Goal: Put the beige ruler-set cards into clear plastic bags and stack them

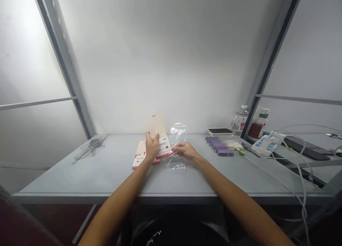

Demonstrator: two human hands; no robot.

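My left hand (151, 146) grips a pale card with a red-and-white printed lower part (158, 132), held upright above the grey table (107, 171). Right beside it, my right hand (185, 150) pinches a clear plastic bag (177, 146) by its edge, the bag standing up next to the card. Beneath my left hand a stack of similar red-and-white cards (139, 157) lies flat on the table. Both arms reach forward from the near edge.
A tangle of thin dark wire (91, 148) lies at the far left. On the right are a phone on a white stand (220, 131), two bottles (239, 121), a white power strip (265, 145) with trailing cables, and a dark tablet (307, 149).
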